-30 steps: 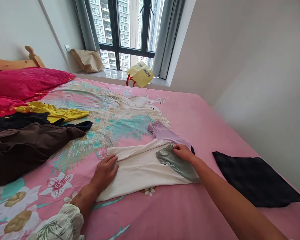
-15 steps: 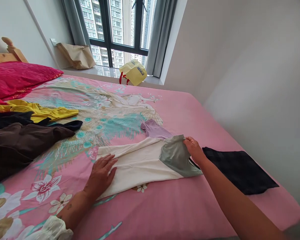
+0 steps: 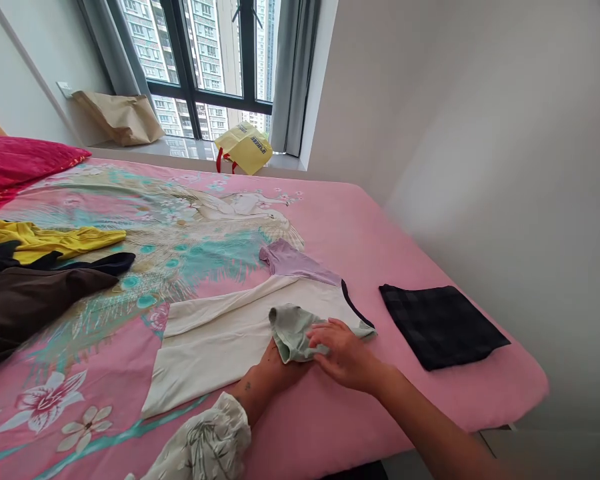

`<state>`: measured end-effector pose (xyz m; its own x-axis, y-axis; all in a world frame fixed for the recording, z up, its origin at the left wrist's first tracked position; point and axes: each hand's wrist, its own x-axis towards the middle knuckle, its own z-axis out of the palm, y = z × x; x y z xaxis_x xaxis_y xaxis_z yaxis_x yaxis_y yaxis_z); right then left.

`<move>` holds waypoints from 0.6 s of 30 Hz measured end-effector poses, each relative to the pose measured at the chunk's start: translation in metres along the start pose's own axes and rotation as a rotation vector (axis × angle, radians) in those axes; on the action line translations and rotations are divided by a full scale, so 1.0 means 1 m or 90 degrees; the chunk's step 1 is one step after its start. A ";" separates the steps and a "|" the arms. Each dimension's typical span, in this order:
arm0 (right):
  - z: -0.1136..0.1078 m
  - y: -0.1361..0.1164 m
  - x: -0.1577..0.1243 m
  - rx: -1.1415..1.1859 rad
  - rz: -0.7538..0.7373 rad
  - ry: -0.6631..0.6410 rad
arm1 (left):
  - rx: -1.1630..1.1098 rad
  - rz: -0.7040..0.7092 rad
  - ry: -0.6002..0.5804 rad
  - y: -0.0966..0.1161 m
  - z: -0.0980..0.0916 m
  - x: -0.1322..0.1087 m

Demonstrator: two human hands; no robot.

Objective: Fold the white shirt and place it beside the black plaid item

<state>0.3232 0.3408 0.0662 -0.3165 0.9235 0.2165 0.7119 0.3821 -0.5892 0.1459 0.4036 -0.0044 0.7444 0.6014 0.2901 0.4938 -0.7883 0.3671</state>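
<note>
A cream T-shirt lies flat on the pink floral bedsheet, with a lilac sleeve at its far side. Its grey-green sleeve is bunched and turned inward over the shirt's body. My right hand rests on this sleeve, fingers curled over the cloth and gripping it. My left hand lies at the shirt's near edge, its fingers hidden under the sleeve and my right hand. A floral cuff covers my left wrist.
A folded black cloth lies to the right near the bed's edge. Brown, black and yellow garments are heaped at the left, beside a red pillow. A yellow bag and a paper bag sit on the window sill.
My right hand has carried the grey-green sleeve from the shirt's right side inward onto its body. My left hand has slid right from the hem to meet it. The view has turned right.
</note>
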 end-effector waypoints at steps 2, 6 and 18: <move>0.006 0.019 -0.021 -0.061 0.031 0.067 | 0.003 -0.006 0.000 -0.003 -0.005 -0.011; 0.001 0.065 -0.052 -0.156 0.120 0.178 | -0.028 -0.075 -0.016 -0.002 -0.034 -0.030; -0.006 0.096 -0.066 -0.174 0.138 0.190 | -0.652 -0.675 -0.040 -0.015 -0.069 0.028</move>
<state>0.4161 0.3167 -0.0004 0.0235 0.9367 0.3493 0.8936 0.1370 -0.4274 0.1282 0.4409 0.0595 0.2771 0.7982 -0.5349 0.3020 0.4561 0.8371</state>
